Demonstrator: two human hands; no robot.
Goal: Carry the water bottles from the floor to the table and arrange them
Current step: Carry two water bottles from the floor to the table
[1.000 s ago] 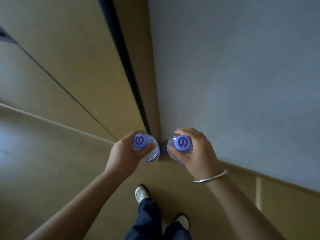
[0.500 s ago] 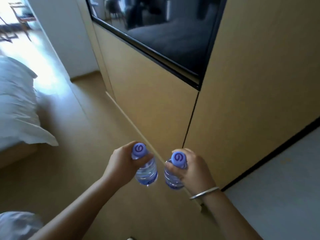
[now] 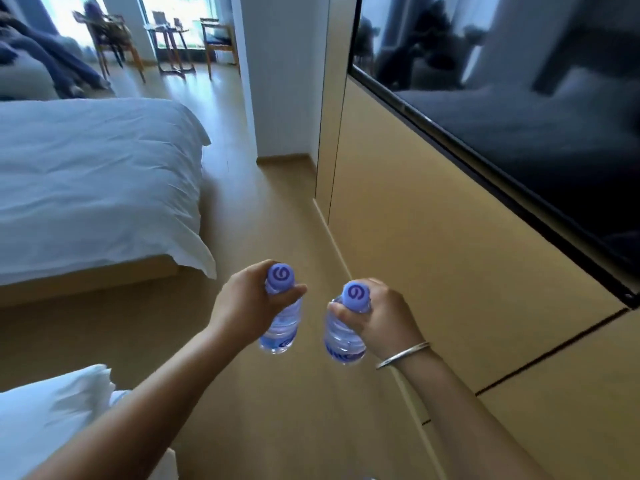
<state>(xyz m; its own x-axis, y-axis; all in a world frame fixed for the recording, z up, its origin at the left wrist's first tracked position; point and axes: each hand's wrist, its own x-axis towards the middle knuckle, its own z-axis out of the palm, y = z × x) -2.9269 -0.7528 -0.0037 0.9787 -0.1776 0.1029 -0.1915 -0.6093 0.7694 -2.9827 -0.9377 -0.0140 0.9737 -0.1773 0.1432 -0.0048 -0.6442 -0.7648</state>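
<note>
I carry two clear water bottles with purple caps, held upright in front of me above the wooden floor. My left hand (image 3: 247, 303) grips the neck of the left bottle (image 3: 282, 327). My right hand (image 3: 379, 318), with a silver bangle on the wrist, grips the neck of the right bottle (image 3: 341, 337). The two bottles hang a short way apart, side by side. A small table (image 3: 171, 46) stands far off by the window, between wooden chairs.
A bed with white covers (image 3: 97, 188) fills the left side. A second white bed corner (image 3: 52, 410) lies at the lower left. A wood-panelled wall with a black television (image 3: 519, 116) runs along the right. A strip of wooden floor (image 3: 277, 202) leads ahead between them.
The view has swung left from the wall corner towards the room, so the beds, the window and the chairs have come into sight. Both hands still hold their bottles.
</note>
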